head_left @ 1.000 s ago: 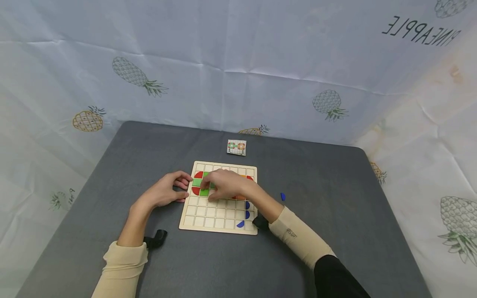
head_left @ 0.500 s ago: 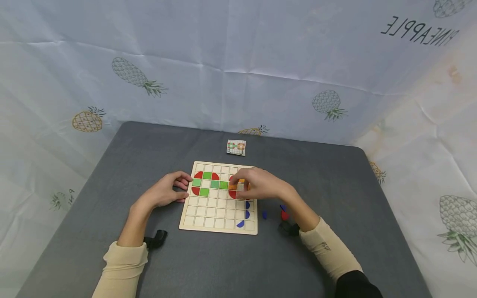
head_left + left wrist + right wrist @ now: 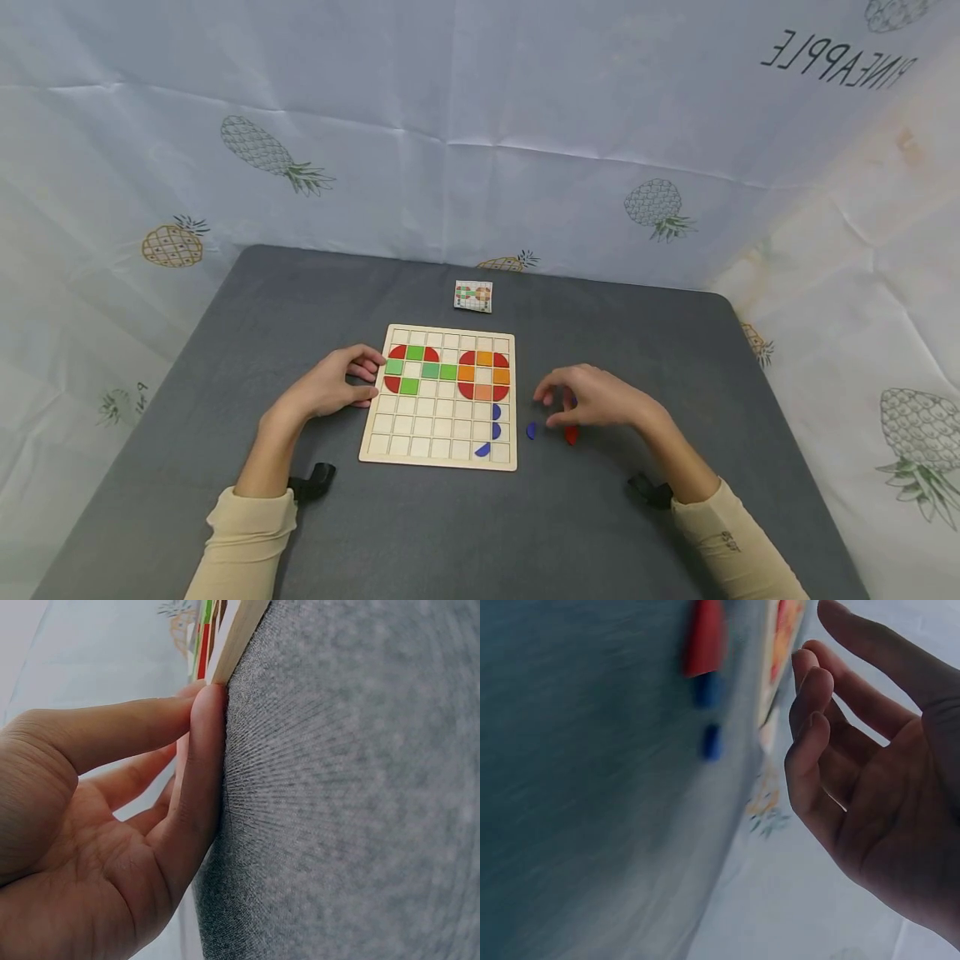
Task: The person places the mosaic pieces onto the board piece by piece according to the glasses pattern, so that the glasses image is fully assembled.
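Note:
A square wooden grid board (image 3: 420,427) lies on the table, with green, red, orange and blue flat pieces in its cells. My left hand (image 3: 333,382) rests at its left side. In the left wrist view, fingertips (image 3: 208,701) touch the board's edge (image 3: 238,641). To the right of the board, my right hand (image 3: 596,396) hovers with loosely bent fingers and nothing seen between them. Below its fingers, a red piece (image 3: 572,435) is partly covered by the hand. A blue half-round piece (image 3: 531,431) lies between it and the board.
A small pattern card (image 3: 473,297) lies behind the board. Black wrist straps (image 3: 313,482) show at both wrists. The grey table (image 3: 465,533) runs back to a hanging pineapple-print cloth (image 3: 465,150).
My right hand has moved from the green pieces, across the orange ones, and off the board to the right. That uncovers the board's pieces. The left hand stays at the board's edge.

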